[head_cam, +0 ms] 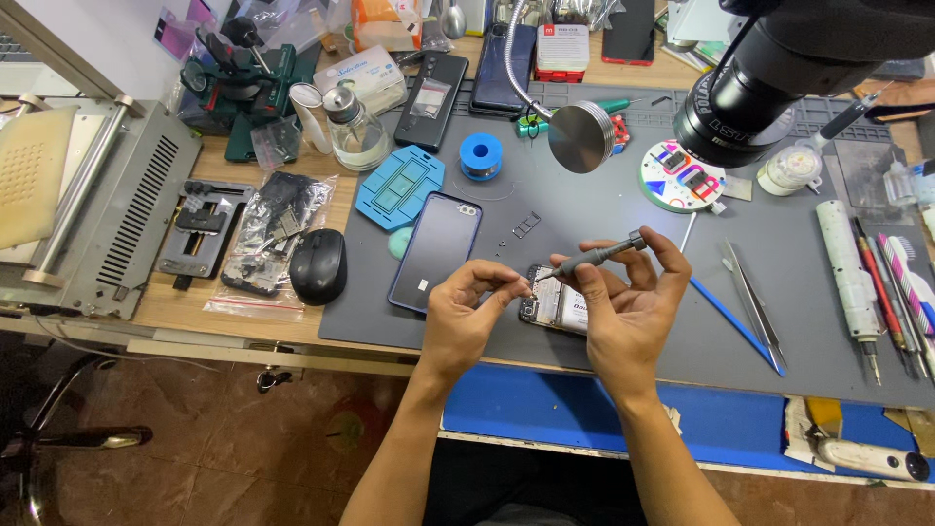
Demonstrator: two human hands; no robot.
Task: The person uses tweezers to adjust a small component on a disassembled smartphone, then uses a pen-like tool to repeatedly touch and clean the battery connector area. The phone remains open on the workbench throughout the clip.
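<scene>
— What lay on the left of the counter (pixel 243 312)?

— I saw a black computer mouse (pixel 317 265) beside a clear bag of small parts (pixel 268 244), parked off the grey work mat (pixel 623 253), I judged to keep the mat for the repair. A dark-screened smartphone (pixel 433 250) lay face up on the mat's left part, just beside the hands.

— And the hands?

— My left hand (pixel 467 317) was pinched shut at the fingertips, right at the screwdriver's tip; whether it gripped a screw I could not tell. Beneath lay the opened phone (pixel 555 304), back off, near the mat's front edge. My right hand (pixel 623 312) clasped the grey precision screwdriver (pixel 594 257), tilted down toward the left fingers.

— Further right?

— A blue pry tool (pixel 730 317) and steel tweezers (pixel 752 297) lay near, within easy reach.
</scene>
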